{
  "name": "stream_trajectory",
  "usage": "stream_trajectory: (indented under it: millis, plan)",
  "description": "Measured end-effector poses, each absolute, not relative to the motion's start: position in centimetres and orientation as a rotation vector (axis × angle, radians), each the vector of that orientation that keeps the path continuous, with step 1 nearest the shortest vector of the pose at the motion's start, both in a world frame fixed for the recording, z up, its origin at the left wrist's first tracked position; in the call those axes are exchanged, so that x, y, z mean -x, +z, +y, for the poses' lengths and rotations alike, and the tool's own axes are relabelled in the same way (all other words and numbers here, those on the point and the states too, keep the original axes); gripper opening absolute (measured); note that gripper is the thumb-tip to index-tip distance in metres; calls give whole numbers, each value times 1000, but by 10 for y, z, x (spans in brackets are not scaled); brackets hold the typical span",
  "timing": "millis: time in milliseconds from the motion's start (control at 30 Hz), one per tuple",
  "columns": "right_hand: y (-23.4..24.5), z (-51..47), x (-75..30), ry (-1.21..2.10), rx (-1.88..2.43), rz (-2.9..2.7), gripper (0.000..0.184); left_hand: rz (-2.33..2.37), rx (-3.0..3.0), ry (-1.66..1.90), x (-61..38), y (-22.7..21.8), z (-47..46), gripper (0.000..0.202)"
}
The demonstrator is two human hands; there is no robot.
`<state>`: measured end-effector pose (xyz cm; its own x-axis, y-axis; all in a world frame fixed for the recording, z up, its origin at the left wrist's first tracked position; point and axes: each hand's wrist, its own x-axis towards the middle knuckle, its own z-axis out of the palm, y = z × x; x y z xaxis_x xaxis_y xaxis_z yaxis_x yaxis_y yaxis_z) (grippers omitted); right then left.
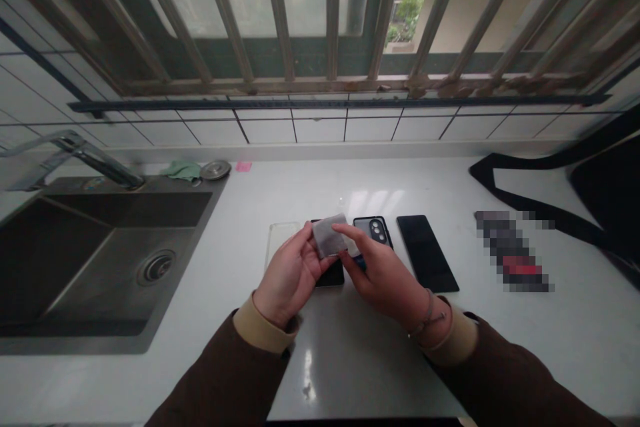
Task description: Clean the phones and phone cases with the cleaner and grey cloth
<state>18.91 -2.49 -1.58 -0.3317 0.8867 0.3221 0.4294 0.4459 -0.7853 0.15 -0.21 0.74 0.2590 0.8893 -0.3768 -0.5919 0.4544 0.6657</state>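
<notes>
1. Left hand: from the head view, I find the left hand (287, 277) gripping a small grey square (329, 235) between thumb and fingers, raised in front of me.
2. Right hand: the right hand (385, 275) is partly curled, index finger across the square and thumb near its lower edge. I cannot tell whether it grips or only touches.
3. Surroundings: on the white counter (235, 340) below, I note a clear case (276, 230) at left, a dark slab (331, 277) partly hidden under the hands, a dark phone case (361, 225) with camera cut-outs, and a black phone (427, 253) lying flat to the right.
4. Progress: the square is in hand. Whether it is sealed, folded or opened, I cannot tell. Neither hand appears to hold the black phone or the 2 cases. In my judgement the handling of the square is unfinished, both hands being at it.
</notes>
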Motion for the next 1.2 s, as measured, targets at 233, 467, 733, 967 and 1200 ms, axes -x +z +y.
stream_trajectory:
  millis: [233, 467, 733, 967, 1200]
  plan:
    - [-13, -26, -189, 760, 1163, -1857, 42, 745, -447, 1019, 0, 13, -1, 55]
    - [-14, -25, -189, 765, 1129, -1869, 51, 754, -416, 1042, 0, 15, -1, 61]
    - [-10, -29, -189, 816, 1038, -1930, 47, 761, -407, 1051, 1, 15, -1, 64]
    - [-11, -27, -189, 717, 1144, -1869, 44, 793, -394, 1067, -1, 14, 1, 53]
    - [2, -19, -196, 662, 1434, -1595, 35, 959, -464, 1117, -3, 2, 1, 19]
